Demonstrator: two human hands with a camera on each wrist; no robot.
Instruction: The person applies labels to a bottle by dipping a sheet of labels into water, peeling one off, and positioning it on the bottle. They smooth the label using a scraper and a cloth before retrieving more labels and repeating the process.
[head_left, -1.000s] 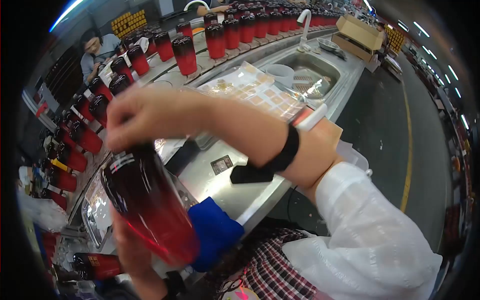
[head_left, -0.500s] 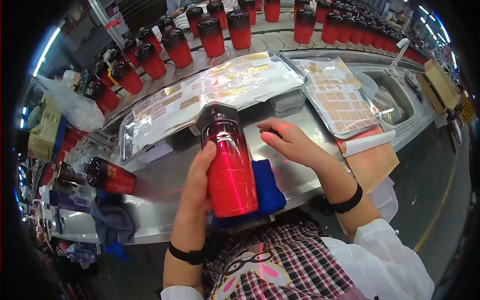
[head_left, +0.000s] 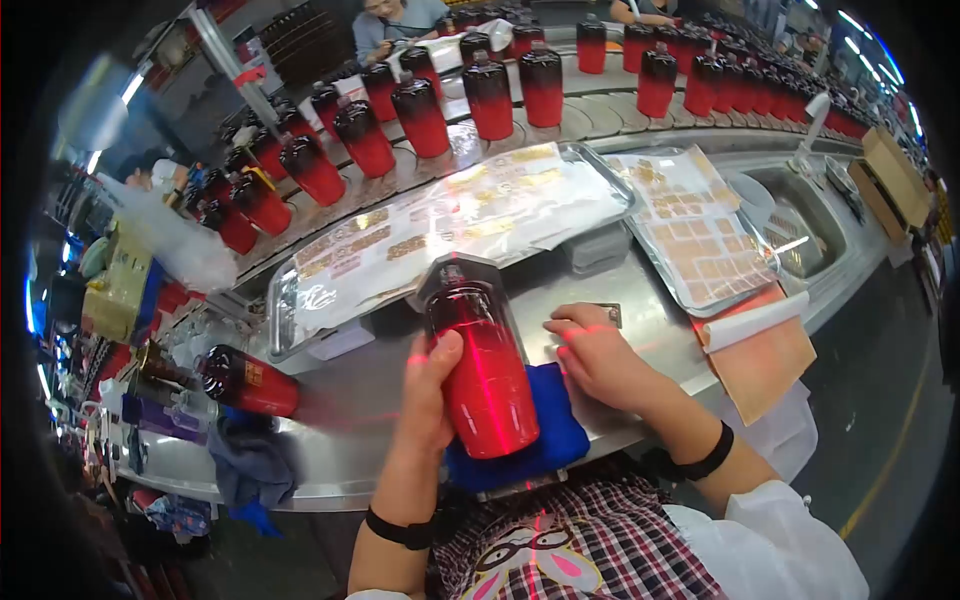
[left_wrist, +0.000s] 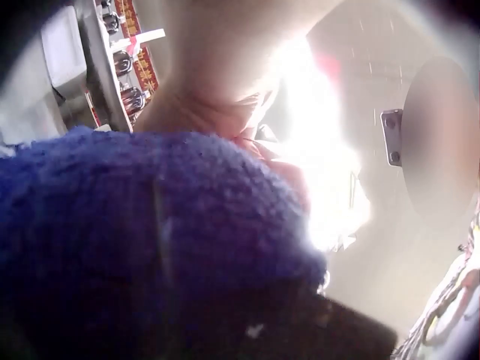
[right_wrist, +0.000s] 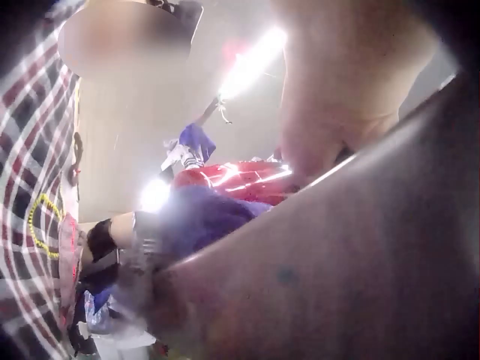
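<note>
The thumb of the left hand lies along the near side of the red bottle, with the other fingers curled under and behind it out of sight, so the hand grips the body from the left. The bottle is tipped back, its base toward the person and bedded on the blue cloth at the front edge of the steel table, its darker neck end pointing away at the long tray. The cloth probably cushions the bottle and keeps it from rolling. A thin red light line runs the length of the bottle, which looks like an aid for lining it up. The fingers of the right hand lie nearly straight and close together on the table just right of the bottle, holding nothing, with their tips near a small dark square. Sheets of gold labels cover the long tray, and a second tray of them sits to the right, both close to hand. Farther off, a lone bottle lies on its side to the left, and rows of upright bottles crowd the belt behind the trays. Nothing lies between either hand and the trays.
</note>
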